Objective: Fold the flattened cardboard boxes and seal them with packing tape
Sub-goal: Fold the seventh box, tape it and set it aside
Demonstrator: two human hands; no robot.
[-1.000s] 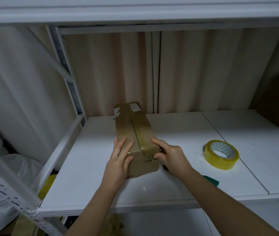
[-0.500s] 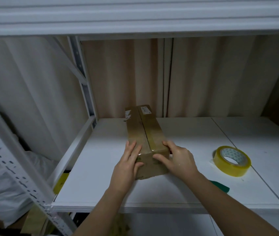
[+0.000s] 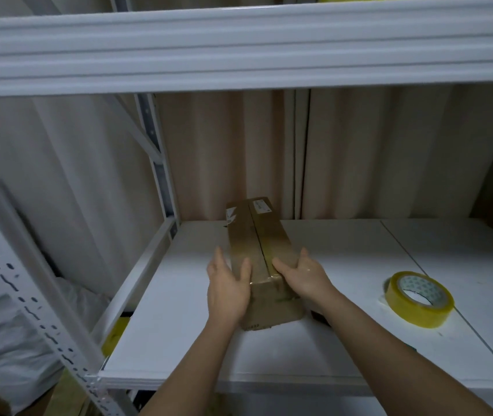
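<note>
Cardboard box (image 3: 264, 262) lay taped on the white shelf (image 3: 179, 310) between flat, unclenched fingers of left hand (image 3: 227, 291) and right hand (image 3: 303, 273); firm pressing along its seam would likely bond the tape.

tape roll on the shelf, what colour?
Translucent yellow tape roll, with a white core printed with small green marks. Head view.

Lying on the white shelf (image 3: 179, 325): long brown box (image 3: 261, 250), folded shut, clear tape gleaming along its centre seam, white labels at the far end, long axis running away toward the back. Sitting flat to its right, well apart: roll of yellow tape (image 3: 419, 300), hole facing up.
</note>
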